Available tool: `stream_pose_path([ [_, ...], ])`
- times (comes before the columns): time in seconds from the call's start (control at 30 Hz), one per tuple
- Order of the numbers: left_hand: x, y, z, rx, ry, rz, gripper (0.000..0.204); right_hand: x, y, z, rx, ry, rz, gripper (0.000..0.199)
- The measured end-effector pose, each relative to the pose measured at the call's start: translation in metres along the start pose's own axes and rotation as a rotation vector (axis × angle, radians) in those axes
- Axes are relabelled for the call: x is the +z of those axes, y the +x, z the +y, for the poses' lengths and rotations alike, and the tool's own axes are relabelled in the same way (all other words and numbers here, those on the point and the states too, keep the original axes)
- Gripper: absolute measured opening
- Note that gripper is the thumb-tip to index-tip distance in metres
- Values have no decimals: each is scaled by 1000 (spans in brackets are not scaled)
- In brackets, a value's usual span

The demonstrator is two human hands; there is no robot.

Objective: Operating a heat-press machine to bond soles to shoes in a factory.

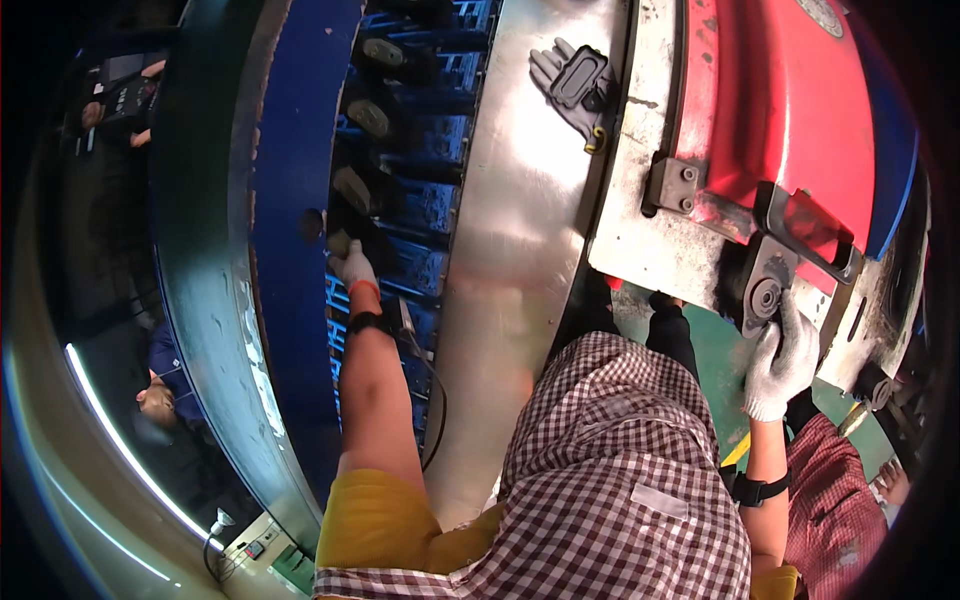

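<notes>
My left hand (352,268), in a white glove with an orange cuff, reaches into a blue-lit rack (425,195). Its fingers close round the tan end of a dark, shoe-like piece (341,243); the fingertips are partly hidden. Over on the right, my right hand (782,365), in a white knit glove, grips the lower end of a dark grey elongated piece with a ringed round mark (766,292). That piece stands against the front of a red machine (785,110), just below a black bracket (812,235).
Several similar dark pieces with tan ends (370,118) line the rack. A grey glove (580,110) and a dark framed object (578,75) lie on the metal ledge (520,190). A cable (440,385) hangs by my left arm. Another person's checked sleeve (830,490) is close at right.
</notes>
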State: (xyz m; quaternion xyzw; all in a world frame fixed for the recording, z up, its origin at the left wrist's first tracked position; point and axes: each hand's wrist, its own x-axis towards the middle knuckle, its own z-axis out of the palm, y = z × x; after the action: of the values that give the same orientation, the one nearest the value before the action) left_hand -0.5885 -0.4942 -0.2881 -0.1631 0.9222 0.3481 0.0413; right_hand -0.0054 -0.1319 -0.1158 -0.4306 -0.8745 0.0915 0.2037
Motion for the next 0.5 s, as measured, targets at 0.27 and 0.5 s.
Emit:
stream_pose_path([
  [0.27,21,-134,7,431,682,98,92,-2,2,-1,-2,9,17,44],
  [0.5,3,-300,-14,786,783,-631,91,0,1,-5,59,24,31,39],
])
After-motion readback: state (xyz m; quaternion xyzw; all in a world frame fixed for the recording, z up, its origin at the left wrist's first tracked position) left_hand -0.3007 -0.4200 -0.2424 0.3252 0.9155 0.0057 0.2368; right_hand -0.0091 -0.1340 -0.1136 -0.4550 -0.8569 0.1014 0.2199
